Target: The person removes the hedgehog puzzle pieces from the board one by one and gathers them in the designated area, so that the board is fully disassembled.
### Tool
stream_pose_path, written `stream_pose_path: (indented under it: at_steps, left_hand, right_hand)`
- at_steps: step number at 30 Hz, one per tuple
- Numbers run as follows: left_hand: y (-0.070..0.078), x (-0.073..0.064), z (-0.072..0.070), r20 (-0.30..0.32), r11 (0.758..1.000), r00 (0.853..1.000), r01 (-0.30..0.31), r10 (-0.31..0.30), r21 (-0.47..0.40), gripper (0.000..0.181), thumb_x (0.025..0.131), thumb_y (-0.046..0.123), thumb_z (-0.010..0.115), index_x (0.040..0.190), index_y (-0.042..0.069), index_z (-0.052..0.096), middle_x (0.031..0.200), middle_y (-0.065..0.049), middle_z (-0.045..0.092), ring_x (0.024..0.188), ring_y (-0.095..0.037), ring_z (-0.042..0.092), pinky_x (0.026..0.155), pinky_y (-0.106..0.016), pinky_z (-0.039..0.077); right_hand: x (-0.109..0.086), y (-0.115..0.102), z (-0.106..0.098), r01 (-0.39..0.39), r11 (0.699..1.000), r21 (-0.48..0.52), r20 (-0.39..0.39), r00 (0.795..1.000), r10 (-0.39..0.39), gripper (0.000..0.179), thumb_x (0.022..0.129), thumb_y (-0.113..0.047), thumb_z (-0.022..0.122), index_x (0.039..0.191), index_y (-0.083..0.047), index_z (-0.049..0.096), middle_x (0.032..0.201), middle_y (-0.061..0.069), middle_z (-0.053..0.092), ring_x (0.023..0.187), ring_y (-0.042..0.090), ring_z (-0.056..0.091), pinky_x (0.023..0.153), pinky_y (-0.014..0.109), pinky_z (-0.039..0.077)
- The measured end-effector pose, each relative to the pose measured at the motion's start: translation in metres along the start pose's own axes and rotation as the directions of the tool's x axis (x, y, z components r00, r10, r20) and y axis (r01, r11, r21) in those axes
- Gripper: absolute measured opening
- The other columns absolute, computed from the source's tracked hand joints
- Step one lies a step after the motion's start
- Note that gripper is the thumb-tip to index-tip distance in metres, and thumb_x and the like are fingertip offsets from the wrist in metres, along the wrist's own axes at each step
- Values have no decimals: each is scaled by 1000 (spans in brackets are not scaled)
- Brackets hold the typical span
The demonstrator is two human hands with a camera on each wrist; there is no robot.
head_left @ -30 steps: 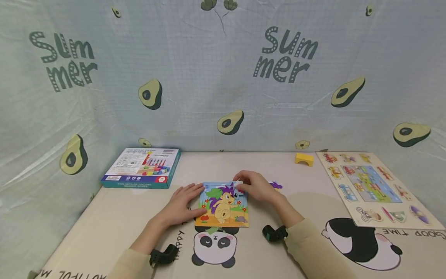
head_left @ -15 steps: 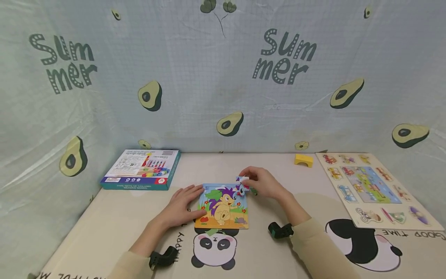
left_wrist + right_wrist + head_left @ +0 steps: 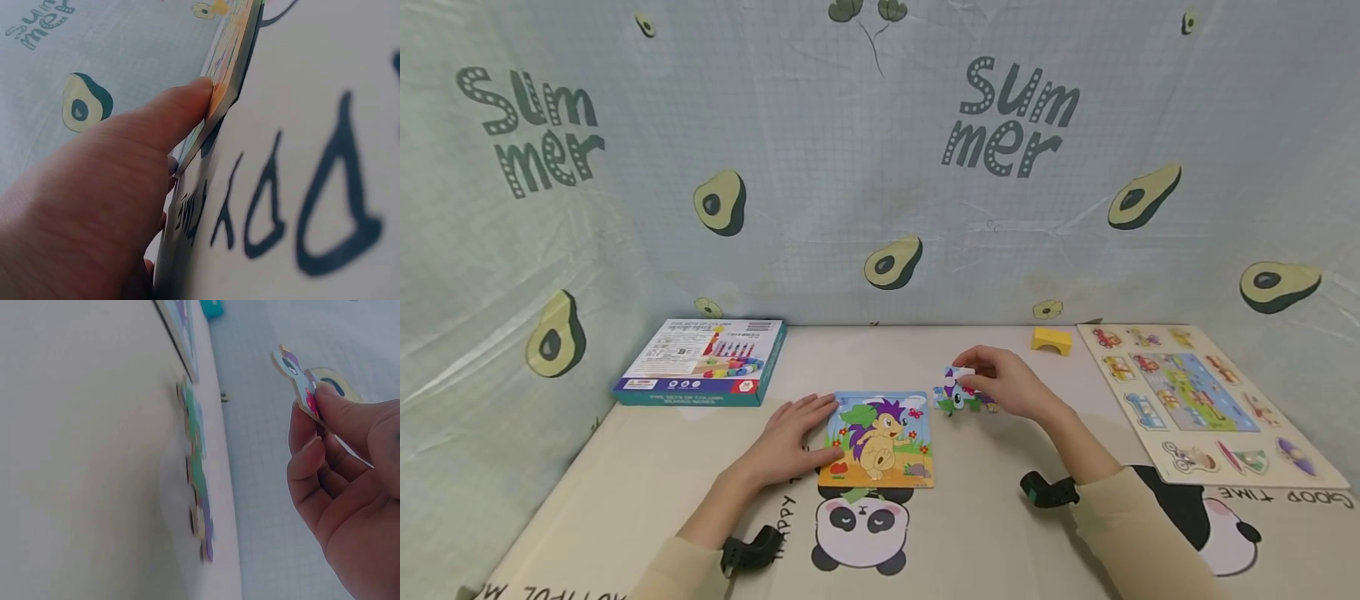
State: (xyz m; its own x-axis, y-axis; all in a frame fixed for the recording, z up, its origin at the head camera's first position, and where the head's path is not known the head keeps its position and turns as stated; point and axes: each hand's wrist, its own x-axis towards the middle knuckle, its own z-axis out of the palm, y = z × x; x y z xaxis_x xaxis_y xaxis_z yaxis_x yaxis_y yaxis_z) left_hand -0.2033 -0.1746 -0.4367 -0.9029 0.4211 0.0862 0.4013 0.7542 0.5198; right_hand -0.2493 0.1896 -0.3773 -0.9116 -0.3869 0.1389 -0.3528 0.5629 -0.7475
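A square hedgehog puzzle board (image 3: 880, 450) lies flat on the table above a printed panda. My left hand (image 3: 796, 437) rests at its left side, fingers stretched out, and in the left wrist view the thumb (image 3: 187, 106) lies on the board's edge. To the right of the board, my right hand (image 3: 1007, 383) pinches a small blue-and-purple puzzle piece (image 3: 301, 384) between thumb and fingers, raised off the table. Several loose puzzle pieces (image 3: 197, 465) lie on the table under it, partly hidden in the head view by the held piece and hand.
A flat toy box (image 3: 700, 362) lies at the back left. A yellow arch block (image 3: 1051, 340) sits at the back right, beside a large wooden picture board (image 3: 1206, 408). A patterned sheet (image 3: 820, 167) hangs behind the table.
My right hand has lifted the puzzle piece off the board's top right corner and carried it right, over the loose pieces. The left hand has stayed in place.
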Motion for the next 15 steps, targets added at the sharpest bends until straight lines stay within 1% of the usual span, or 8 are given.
stream_pose_path:
  at_steps: [5,10,13,15]
  left_hand:
    - [0,0,0,4,1000,1000,4,-4,2,81,88,53,71,152,10,47,158,-9,40,150,-34,23,120,-60,8]
    - [0,-1,0,6,1000,1000,9,-9,-2,82,87,54,71,152,10,47,158,-8,40,150,-34,22,120,-59,7]
    - [-1,0,-1,6,1000,1000,11,-11,0,81,87,53,71,152,10,47,158,-8,40,150,-34,23,120,-59,7]
    - [-1,0,0,4,1000,1000,12,-12,2,81,87,53,72,152,11,47,158,-8,40,150,-34,23,120,-59,8]
  right_hand:
    - [-8,11,-12,3,1000,-13,8,1000,-3,23,98,-9,67,119,-1,66,108,7,67,91,23,59,84,34,54]
    - [-13,20,-20,-14,1000,-1,16,1000,14,24,98,-9,67,120,0,65,106,7,67,88,24,58,75,29,54]
    - [-17,24,-25,-26,1000,12,21,999,26,24,98,-8,67,120,1,64,103,8,66,85,28,59,69,28,53]
    - [-19,27,-28,-31,999,13,21,999,31,24,98,-7,67,120,2,64,102,8,66,85,29,59,68,28,53]
